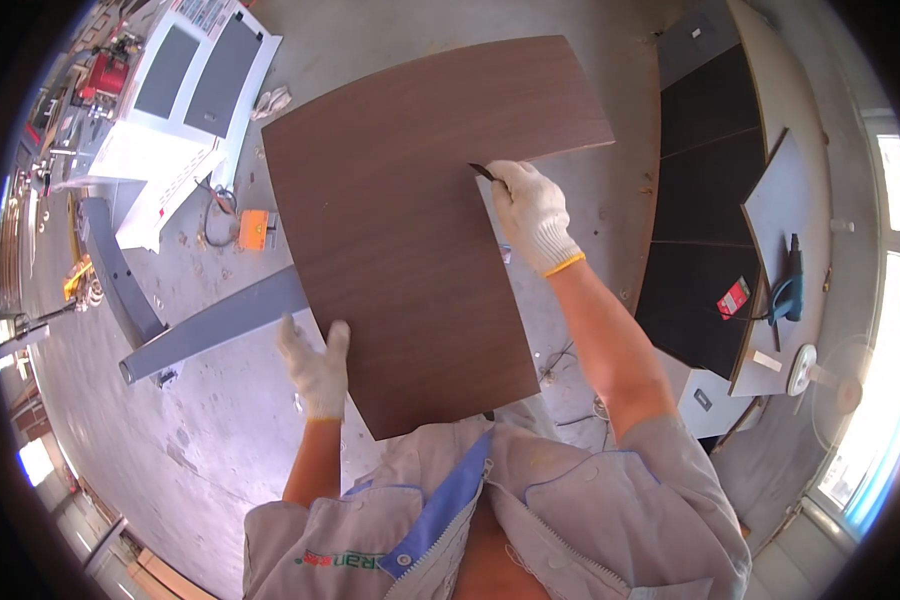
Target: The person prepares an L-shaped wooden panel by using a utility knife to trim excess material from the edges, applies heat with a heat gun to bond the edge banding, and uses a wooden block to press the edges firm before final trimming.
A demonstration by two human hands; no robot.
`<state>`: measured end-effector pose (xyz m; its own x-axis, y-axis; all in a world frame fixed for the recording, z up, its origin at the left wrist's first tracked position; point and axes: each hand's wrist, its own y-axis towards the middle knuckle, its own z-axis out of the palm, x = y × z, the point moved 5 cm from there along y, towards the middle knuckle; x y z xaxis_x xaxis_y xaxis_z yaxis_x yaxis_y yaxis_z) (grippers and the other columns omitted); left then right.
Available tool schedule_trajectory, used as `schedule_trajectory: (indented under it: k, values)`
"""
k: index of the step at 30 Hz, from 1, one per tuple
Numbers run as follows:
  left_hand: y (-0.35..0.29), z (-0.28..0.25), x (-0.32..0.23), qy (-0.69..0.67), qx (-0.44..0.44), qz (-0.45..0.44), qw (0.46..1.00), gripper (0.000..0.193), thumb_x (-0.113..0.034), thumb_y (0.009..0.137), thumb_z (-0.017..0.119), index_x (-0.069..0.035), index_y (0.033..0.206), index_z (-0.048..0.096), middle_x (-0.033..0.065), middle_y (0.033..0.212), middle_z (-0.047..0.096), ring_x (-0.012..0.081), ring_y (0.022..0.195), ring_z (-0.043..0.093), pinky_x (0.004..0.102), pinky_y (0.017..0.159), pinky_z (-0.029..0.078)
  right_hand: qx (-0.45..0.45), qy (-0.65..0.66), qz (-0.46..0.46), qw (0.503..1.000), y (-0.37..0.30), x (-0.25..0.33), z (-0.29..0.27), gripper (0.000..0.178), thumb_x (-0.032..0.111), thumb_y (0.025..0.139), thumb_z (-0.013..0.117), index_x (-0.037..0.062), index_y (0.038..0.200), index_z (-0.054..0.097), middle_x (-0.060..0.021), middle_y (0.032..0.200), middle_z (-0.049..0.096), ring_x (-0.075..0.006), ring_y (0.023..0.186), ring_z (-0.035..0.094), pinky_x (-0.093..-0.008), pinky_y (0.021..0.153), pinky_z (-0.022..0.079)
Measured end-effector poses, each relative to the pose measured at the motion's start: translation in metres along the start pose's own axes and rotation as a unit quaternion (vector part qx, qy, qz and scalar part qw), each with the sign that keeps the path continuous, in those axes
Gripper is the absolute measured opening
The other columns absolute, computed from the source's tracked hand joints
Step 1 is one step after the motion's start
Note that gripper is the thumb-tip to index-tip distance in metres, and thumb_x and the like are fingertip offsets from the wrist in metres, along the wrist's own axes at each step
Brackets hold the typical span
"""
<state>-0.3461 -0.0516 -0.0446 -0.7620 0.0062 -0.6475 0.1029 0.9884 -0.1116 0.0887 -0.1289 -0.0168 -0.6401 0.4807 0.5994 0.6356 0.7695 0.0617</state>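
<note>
A large dark-brown L-shaped board [400, 240] lies in front of me, its notch on the right side. My right hand [532, 215], in a white knitted glove with a yellow cuff, is closed around a thin black pointed tool [481, 171]. The tool's tip rests at or just over the board by the notch's inner corner; whether it is a knife or a marker I cannot make out. At the board's lower left edge is my left hand [317, 372], gloved too, thumb against the edge and fingers apart. What supports the board is mostly hidden beneath it.
Grey metal beams [220, 315] lie on the floor at left, near an orange box [257, 229] and a white cabinet-like unit [195, 75]. On the right, dark panels [705, 200] carry a grey board [775, 210], a teal power tool [788, 290] and a red packet [733, 298]. A fan [820, 380] stands lower right.
</note>
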Motion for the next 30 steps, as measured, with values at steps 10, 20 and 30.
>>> schedule_trajectory:
  k: [10, 20, 30]
  values:
    - [-0.048, 0.021, 0.025, -0.260, 0.236, -0.232, 0.907, 0.077, -0.043, 0.102, 0.094, 0.008, 0.154, 0.069, 0.0146, 0.142, 0.078, 0.0254, 0.126, 0.076, 0.0399, 0.111, 0.060, 0.088, -0.120, -0.086, 0.985, 0.024, 0.003, 0.033, 0.025, 0.014, 0.111, 0.067, 0.0193, 0.131, 0.079, -0.0109, 0.127, 0.079, -0.0358, 0.116, 0.079, -0.0523, 0.097, 0.067]
    - [-0.035, 0.036, 0.019, -0.339, 0.233, -0.237, 0.880, 0.086, -0.048, 0.099, 0.099, 0.007, 0.157, 0.066, 0.0141, 0.147, 0.076, 0.0255, 0.131, 0.073, 0.0407, 0.115, 0.059, 0.145, -0.076, -0.252, 0.954, -0.220, -0.026, -0.052, 0.029, 0.010, 0.091, 0.077, 0.0142, 0.120, 0.078, -0.0083, 0.117, 0.079, -0.0344, 0.101, 0.076, -0.0516, 0.084, 0.064]
    - [-0.028, 0.028, 0.010, -0.282, 0.211, -0.236, 0.906, 0.076, -0.041, 0.102, 0.096, 0.008, 0.153, 0.069, 0.0147, 0.142, 0.078, 0.0250, 0.127, 0.075, 0.0400, 0.113, 0.060, 0.013, -0.109, -0.149, 0.983, -0.066, -0.030, -0.029, 0.017, 0.001, 0.100, 0.073, 0.0100, 0.112, 0.080, -0.0144, 0.112, 0.081, -0.0426, 0.096, 0.078, -0.0533, 0.083, 0.065]
